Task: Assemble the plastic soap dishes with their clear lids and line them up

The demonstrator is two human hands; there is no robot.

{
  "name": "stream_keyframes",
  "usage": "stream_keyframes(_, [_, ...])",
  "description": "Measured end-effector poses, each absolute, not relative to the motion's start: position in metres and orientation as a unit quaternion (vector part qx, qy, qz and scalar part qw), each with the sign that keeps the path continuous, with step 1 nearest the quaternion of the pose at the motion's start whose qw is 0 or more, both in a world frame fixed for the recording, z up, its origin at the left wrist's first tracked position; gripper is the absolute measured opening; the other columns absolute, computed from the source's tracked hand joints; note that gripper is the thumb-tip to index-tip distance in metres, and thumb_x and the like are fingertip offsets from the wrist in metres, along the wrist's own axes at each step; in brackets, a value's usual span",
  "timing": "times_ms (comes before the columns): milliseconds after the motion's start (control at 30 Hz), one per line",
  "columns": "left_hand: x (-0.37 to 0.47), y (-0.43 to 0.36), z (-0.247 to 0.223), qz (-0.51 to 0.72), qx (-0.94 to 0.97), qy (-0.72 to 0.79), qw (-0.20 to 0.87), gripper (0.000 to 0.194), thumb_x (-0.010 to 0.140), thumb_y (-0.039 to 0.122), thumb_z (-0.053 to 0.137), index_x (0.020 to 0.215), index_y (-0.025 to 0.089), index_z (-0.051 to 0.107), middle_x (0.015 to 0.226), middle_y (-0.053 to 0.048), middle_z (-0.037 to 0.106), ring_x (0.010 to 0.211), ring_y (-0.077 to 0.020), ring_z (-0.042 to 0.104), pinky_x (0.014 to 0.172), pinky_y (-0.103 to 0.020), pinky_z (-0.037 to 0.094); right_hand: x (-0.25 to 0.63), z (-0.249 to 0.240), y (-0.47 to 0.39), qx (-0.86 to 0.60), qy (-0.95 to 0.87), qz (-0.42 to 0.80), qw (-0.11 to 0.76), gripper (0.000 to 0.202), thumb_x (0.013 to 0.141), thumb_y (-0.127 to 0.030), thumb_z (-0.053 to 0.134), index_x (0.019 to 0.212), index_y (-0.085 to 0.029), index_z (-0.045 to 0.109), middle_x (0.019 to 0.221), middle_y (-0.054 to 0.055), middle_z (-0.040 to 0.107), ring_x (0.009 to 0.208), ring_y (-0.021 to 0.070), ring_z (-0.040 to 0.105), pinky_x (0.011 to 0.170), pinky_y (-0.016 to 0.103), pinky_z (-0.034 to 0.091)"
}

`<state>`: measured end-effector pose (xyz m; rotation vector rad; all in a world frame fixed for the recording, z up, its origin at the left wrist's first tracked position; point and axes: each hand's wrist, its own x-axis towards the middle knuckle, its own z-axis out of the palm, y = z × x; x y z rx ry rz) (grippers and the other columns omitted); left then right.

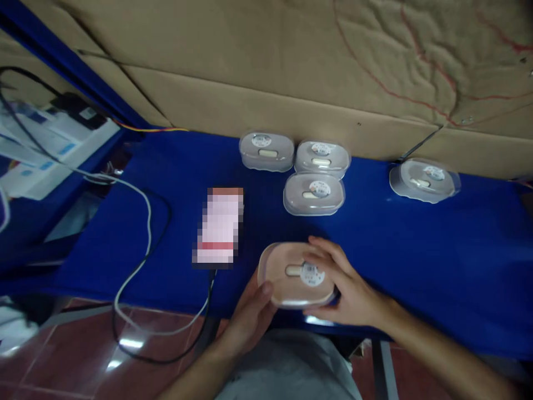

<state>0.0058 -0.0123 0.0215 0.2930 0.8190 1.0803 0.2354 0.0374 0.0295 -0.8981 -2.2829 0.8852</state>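
Observation:
A clear-lidded oval container point(280, 272) with a round label and a pale lid tab is held near the front edge of the blue table. My left hand point(252, 314) grips its left end, thumb on the rim and fingers underneath. On the right side, my right hand point(347, 283) wraps round the container, with fingertips over the top by the label. Behind it lie similar containers: one in the middle point(314, 194), one touching it from behind point(322, 158), one at the back left point(266, 151) and one off to the right point(425, 180).
A phone point(220, 228), its screen pixelated, lies left of the containers with a cable point(150, 222) looping past the table's front edge. White boxes and a black adapter point(79, 111) are at the far left. A brown paper-covered panel point(250, 66) rises behind the blue table point(416, 250).

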Motion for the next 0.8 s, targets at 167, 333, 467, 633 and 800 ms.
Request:
stream_keyframes(167, [-0.005, -0.039, 0.007, 0.481, 0.080, 0.376, 0.788, 0.060, 0.090, 0.052, 0.078, 0.144, 0.027, 0.068, 0.136, -0.012, 0.076, 0.147, -0.0390, 0.055, 0.127, -0.052, 0.037, 0.231, 0.021, 0.020, -0.342, -0.851, 0.321, 0.238, 0.100, 0.081, -0.040, 0.089, 0.164, -0.027, 0.035, 0.164, 0.018, 0.038, 0.153, 0.0379, 0.042, 0.118, 0.052, 0.051])
stream_keyframes(333, [-0.004, -0.036, -0.003, 0.515, 0.078, 0.346, 0.780, 0.068, 0.093, 0.049, 0.077, 0.155, 0.030, 0.057, 0.136, -0.010, 0.077, 0.141, -0.0338, 0.061, 0.126, -0.046, 0.039, 0.231, 0.022, 0.032, -0.326, -0.867, 0.293, 0.239, 0.098, 0.081, -0.045, 0.089, 0.163, -0.025, 0.038, 0.162, 0.021, 0.042, 0.152, 0.0392, 0.044, 0.118, 0.054, 0.050])
stream_keyframes(467, [0.000, -0.017, 0.008, 0.523, 0.102, 0.361, 0.766, 0.073, 0.093, 0.041, 0.078, 0.159, 0.025, 0.051, 0.131, -0.012, 0.079, 0.133, -0.0318, 0.067, 0.123, -0.047, 0.043, 0.231, 0.024, 0.044, -0.292, -0.877, 0.264, 0.274, 0.097, 0.085, -0.046, 0.086, 0.164, -0.024, 0.035, 0.162, 0.023, 0.041, 0.155, 0.0393, 0.040, 0.120, 0.059, 0.045])
stream_keyframes(633, [0.008, -0.007, 0.030, 0.518, 0.129, 0.366, 0.762, 0.064, 0.092, 0.043, 0.079, 0.147, 0.015, 0.063, 0.126, -0.016, 0.079, 0.129, -0.0347, 0.069, 0.118, -0.050, 0.047, 0.233, 0.022, 0.044, -0.303, -0.874, 0.251, 0.285, 0.098, 0.087, -0.050, 0.084, 0.166, -0.026, 0.031, 0.165, 0.023, 0.037, 0.156, 0.0400, 0.039, 0.120, 0.062, 0.044])
stream_keyframes(800, [0.010, 0.000, 0.037, 0.518, 0.132, 0.388, 0.751, 0.065, 0.087, 0.043, 0.081, 0.146, 0.021, 0.065, 0.131, -0.013, 0.078, 0.137, -0.0374, 0.064, 0.122, -0.050, 0.043, 0.232, 0.016, 0.035, -0.323, -0.861, 0.250, 0.304, 0.099, 0.086, -0.049, 0.086, 0.165, -0.027, 0.031, 0.163, 0.022, 0.039, 0.153, 0.0410, 0.042, 0.117, 0.061, 0.048])
